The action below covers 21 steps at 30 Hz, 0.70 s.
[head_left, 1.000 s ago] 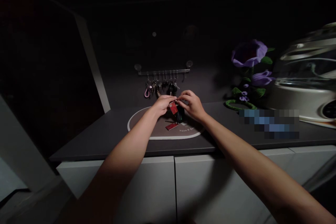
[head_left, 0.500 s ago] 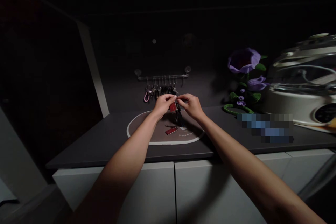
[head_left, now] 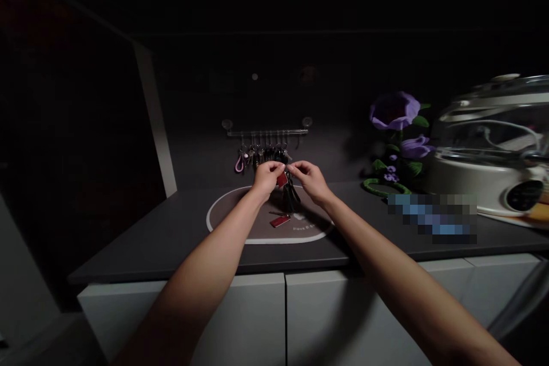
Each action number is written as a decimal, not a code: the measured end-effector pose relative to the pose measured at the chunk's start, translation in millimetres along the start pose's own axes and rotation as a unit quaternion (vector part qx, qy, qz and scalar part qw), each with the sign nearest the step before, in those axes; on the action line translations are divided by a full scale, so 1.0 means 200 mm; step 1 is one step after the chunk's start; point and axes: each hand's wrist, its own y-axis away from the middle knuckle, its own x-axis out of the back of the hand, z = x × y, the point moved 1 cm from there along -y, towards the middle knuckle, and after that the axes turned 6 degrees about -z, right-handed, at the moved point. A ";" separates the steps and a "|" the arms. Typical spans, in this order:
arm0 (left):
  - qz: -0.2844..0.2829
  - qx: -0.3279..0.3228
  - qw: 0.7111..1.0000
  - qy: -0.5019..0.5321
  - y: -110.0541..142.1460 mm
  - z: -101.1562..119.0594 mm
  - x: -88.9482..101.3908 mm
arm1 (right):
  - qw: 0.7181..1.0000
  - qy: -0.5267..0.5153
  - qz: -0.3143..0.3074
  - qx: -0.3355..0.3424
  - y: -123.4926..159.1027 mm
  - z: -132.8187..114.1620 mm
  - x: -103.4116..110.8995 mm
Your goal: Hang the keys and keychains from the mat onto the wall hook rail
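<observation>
My left hand (head_left: 265, 179) and my right hand (head_left: 314, 180) pinch close together above the mat, just in front of the hanging keys. Both sets of fingertips meet at a key ring, which is too small to make out clearly. From it a red tag (head_left: 282, 179) hangs beneath my left fingertips, and a dark strap-like piece (head_left: 291, 199) dangles lower between the hands. Below them, another red tag (head_left: 280, 221) with a key lies flat on the brown oval mat (head_left: 249, 239), which has a pale rim.
On the dark wall, a clear hook rail (head_left: 268, 133) held by suction cups carries several key sets, one with a pink loop (head_left: 239, 162). Purple fabric flowers (head_left: 394, 111) and a white appliance (head_left: 467, 174) with a clear lid stand right. A blurred patch (head_left: 433, 217) hides something on the counter (head_left: 141, 234).
The view has tilted slightly, so everything sits a little lower. My fingertips have drawn slightly apart, and the dark hanging piece has swung a little left. Both hands keep their pinch.
</observation>
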 end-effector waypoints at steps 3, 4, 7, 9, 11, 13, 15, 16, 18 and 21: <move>0.011 0.006 0.999 0.047 0.00 -0.01 0.00 | 0.999 -0.030 -0.005 -0.015 0.01 -0.01 -0.01; 0.013 0.007 0.998 0.057 0.00 -0.02 -0.01 | 0.999 -0.030 -0.005 -0.011 0.01 -0.01 -0.01; 0.013 -0.002 0.998 0.063 0.00 -0.02 -0.01 | 1.000 -0.010 0.003 0.001 0.00 -0.01 -0.01; 0.013 -0.019 0.998 0.057 -0.01 -0.02 -0.01 | 1.000 0.000 0.007 -0.001 -0.02 -0.01 0.00; 0.011 -0.041 0.998 0.051 -0.01 -0.02 0.00 | 1.000 -0.004 0.000 -0.011 -0.04 -0.01 0.00; 0.009 -0.055 0.997 0.050 -0.01 -0.02 0.00 | 0.999 -0.016 -0.013 -0.024 -0.07 -0.01 0.01; 0.018 -0.052 0.998 0.044 -0.02 -0.03 0.01 | 0.999 -0.026 -0.013 -0.032 -0.10 0.00 0.03; 0.026 -0.045 0.998 0.037 -0.02 -0.03 0.01 | 0.999 -0.028 -0.008 -0.035 -0.13 0.00 0.04; 0.048 -0.023 0.998 0.017 -0.03 -0.04 0.02 | 0.999 -0.026 0.010 -0.038 -0.18 0.02 0.07; 0.078 0.010 0.997 -0.011 -0.03 -0.06 0.03 | 0.998 -0.004 0.037 -0.044 -0.27 0.05 0.11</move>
